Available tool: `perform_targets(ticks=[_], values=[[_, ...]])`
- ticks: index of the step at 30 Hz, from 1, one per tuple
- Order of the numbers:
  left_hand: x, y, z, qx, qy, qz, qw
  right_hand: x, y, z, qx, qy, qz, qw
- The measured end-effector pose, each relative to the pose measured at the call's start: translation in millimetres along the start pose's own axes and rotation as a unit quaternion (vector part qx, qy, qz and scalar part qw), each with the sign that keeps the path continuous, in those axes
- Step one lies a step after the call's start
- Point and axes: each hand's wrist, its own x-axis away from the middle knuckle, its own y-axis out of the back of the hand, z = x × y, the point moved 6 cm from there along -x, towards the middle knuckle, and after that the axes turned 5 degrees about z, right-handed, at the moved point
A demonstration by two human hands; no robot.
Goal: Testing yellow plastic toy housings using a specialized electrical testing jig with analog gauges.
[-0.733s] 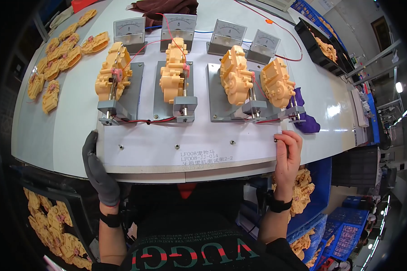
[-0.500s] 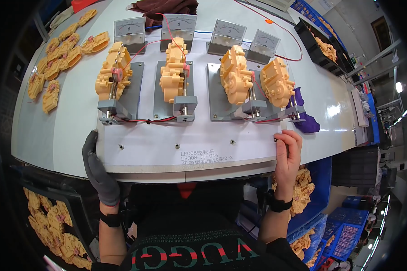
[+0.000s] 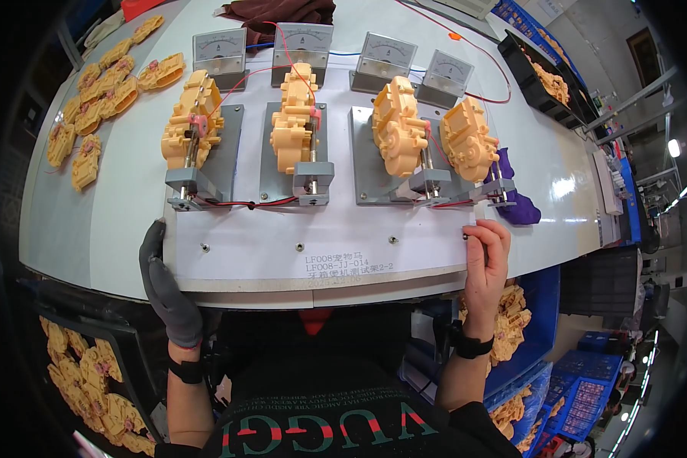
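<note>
My left hand (image 3: 166, 286), in a dark grey glove, rests with fingers stretched along the left edge of a white-topped board (image 3: 244, 229). My bare right hand (image 3: 487, 256) is at the board's front right corner, its thumb and bent forefinger closed about a small metal stud (image 3: 466, 237). Similar studs (image 3: 299, 247) line the board's front. Beyond them, several yellow plastic gearboxes stand in grey metal fixtures: one at left (image 3: 191, 126), one beside it (image 3: 291, 126), one right of centre (image 3: 398, 130) and one at far right (image 3: 467, 141). Red wires run to them.
Analogue meters (image 3: 303, 47) stand behind the fixtures. Loose gearboxes (image 3: 107, 95) lie on the table's left. A purple cloth (image 3: 517, 202) is beside the right fixture, and a brown cloth (image 3: 282, 11) at the back. Bins of gearboxes flank me, one black (image 3: 130, 336), one blue (image 3: 546, 320).
</note>
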Motion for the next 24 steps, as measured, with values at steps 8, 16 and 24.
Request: perform_targets(ticks=[8,16,24], values=[[0.7,0.5,-1.4,-0.016,0.004,0.0,1.0,0.3,0.0,1.0,0.005,-0.003,0.001,1.0],[0.0,1.0,-1.1,-0.022,-0.004,0.001,1.0,-0.1,-0.1,2.5,0.015,0.0,-0.003,1.0],[0.5,0.7,-2.4,-0.035,-0.009,0.004,0.999,-0.3,-0.9,5.4,0.023,-0.01,-0.012,1.0]])
